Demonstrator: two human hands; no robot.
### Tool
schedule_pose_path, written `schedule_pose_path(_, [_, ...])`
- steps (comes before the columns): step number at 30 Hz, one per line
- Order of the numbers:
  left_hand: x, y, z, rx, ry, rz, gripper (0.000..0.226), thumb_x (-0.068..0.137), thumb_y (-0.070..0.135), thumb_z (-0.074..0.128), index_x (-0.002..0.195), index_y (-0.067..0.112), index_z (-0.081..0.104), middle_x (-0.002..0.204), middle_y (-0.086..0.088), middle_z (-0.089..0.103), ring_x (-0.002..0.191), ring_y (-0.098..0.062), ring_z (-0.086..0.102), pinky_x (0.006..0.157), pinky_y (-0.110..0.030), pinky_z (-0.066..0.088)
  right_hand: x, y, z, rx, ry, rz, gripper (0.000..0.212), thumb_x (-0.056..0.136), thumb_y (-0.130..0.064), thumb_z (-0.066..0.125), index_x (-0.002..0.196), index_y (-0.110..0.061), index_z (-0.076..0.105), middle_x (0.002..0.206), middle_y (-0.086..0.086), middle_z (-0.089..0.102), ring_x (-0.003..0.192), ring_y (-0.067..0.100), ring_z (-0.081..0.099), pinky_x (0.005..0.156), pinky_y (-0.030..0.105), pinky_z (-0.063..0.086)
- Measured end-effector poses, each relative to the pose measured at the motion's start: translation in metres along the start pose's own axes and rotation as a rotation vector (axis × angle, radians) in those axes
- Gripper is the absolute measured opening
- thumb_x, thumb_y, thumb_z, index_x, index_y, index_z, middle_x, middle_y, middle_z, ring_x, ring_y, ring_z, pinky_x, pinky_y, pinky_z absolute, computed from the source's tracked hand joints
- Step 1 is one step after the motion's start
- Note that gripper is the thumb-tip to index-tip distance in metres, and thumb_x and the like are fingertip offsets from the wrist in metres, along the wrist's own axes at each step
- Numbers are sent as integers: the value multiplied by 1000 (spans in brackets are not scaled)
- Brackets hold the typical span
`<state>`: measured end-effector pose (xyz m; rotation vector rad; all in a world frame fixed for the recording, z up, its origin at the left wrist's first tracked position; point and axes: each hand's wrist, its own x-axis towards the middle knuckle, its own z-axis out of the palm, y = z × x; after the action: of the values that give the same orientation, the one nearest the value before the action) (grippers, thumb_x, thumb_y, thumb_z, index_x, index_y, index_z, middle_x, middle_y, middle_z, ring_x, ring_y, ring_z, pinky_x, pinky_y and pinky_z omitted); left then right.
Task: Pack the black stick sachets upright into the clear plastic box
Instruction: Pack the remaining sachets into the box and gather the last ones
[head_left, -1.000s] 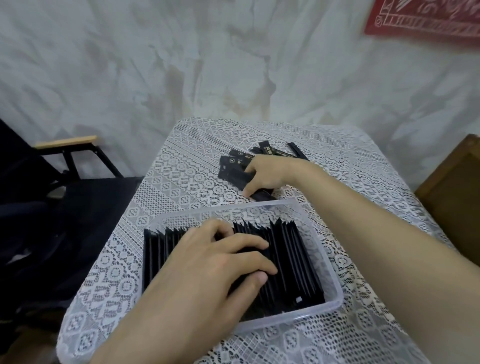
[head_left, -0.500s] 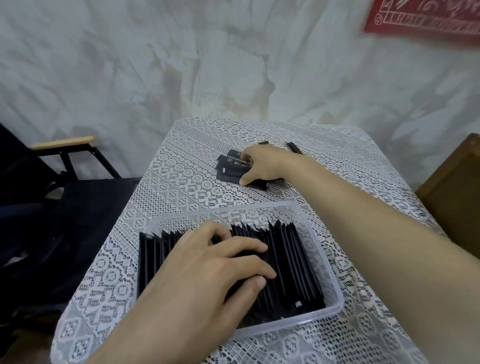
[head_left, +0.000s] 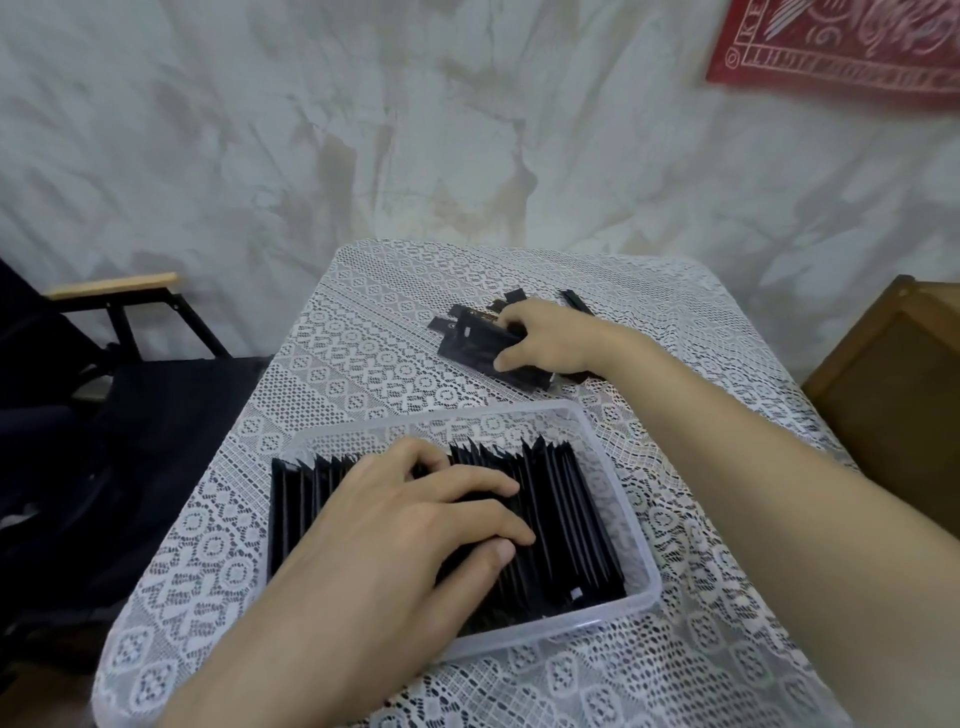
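In the lower middle of the frame, pressing down with the left hand (head_left: 405, 525), fingers laid nearly flat and gripping nothing, across the tops of the packed sachets (head_left: 561, 514) standing on edge in the clear plastic box (head_left: 641, 582); probably to keep the row from slumping sideways while more are fetched. Above and right of centre, reaching with the right hand (head_left: 545, 338), fingers and thumb curled round a bundle of loose sachets (head_left: 467, 345) lying flat on the lace tablecloth (head_left: 363, 332); likely gathered as a batch, to slot in together. Seems well along: box mostly full, few left outside.
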<state>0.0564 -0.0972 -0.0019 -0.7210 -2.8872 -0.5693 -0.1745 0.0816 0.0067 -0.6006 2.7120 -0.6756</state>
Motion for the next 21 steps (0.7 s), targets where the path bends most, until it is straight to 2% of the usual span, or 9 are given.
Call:
schedule_pose_path(3, [0, 2, -1, -2, -1, 4, 35, 95, 66, 26, 118, 65, 53, 132, 51, 37, 121, -1, 30, 96, -28, 33, -18, -4, -19, 257, 144, -5, 16, 93, -15, 72, 105, -10, 63, 95, 11, 71, 79, 28, 72, 66, 39, 58])
schedule_pose_path(5, [1, 2, -1, 1, -1, 7, 36, 95, 66, 27, 118, 64, 54, 132, 51, 37, 121, 0, 30, 96, -26, 32, -25, -9, -34, 319, 232, -26, 19, 93, -12, 70, 110, -6, 63, 95, 10, 70, 85, 30, 72, 72, 41, 60])
schedule_pose_path(7, [1, 1, -1, -4, 12, 14, 36, 94, 66, 28, 116, 62, 57, 131, 50, 41, 119, 2, 31, 93, -24, 32, -32, -15, -45, 344, 286, -56, 16, 94, -11, 70, 108, -8, 64, 89, 5, 68, 80, 23, 68, 70, 33, 56])
schedule_pose_path(9, [1, 1, 0, -2, 15, 13, 36, 94, 66, 29, 114, 62, 59, 130, 49, 43, 117, 4, 31, 92, -24, 32, -40, -17, -52, 357, 327, -67, 14, 93, -10, 71, 106, -9, 65, 86, 4, 67, 75, 19, 66, 69, 31, 54])
schedule_pose_path(11, [1, 0, -1, -6, 17, 12, 36, 94, 66, 28, 114, 62, 58, 130, 50, 42, 118, 4, 32, 92, -26, 33, -51, -12, -53, 372, 273, -23, 16, 92, -7, 70, 108, -5, 66, 89, 10, 70, 73, 23, 68, 66, 35, 57])
schedule_pose_path(13, [2, 1, -1, -2, 6, 16, 38, 93, 68, 26, 115, 64, 56, 131, 52, 39, 121, 3, 30, 94, -27, 33, -63, 0, -45, 367, 127, 69, 18, 91, -7, 72, 109, -4, 68, 92, 16, 74, 74, 28, 71, 67, 38, 59])
schedule_pose_path(16, [2, 2, -1, 5, 1, 20, 40, 92, 69, 23, 115, 65, 55, 131, 53, 37, 121, 5, 29, 94, -26, 32, -75, 21, -16, 298, -6, 154, 18, 88, -13, 76, 106, -9, 72, 98, 16, 76, 84, 32, 73, 82, 45, 59])
schedule_pose_path(19, [3, 2, 0, -7, 8, 17, 38, 92, 68, 26, 115, 64, 57, 131, 52, 38, 120, 4, 31, 93, -25, 32, -79, 33, 6, 248, 102, 148, 19, 88, -22, 77, 103, -12, 73, 103, 11, 74, 91, 28, 71, 91, 43, 56])
schedule_pose_path(21, [2, 2, 0, -4, 15, 17, 38, 92, 68, 26, 114, 64, 58, 131, 52, 39, 120, 3, 32, 93, -23, 31, -81, 34, 12, 259, 176, 151, 17, 90, -25, 76, 100, -12, 72, 97, 9, 72, 85, 27, 66, 85, 38, 51])
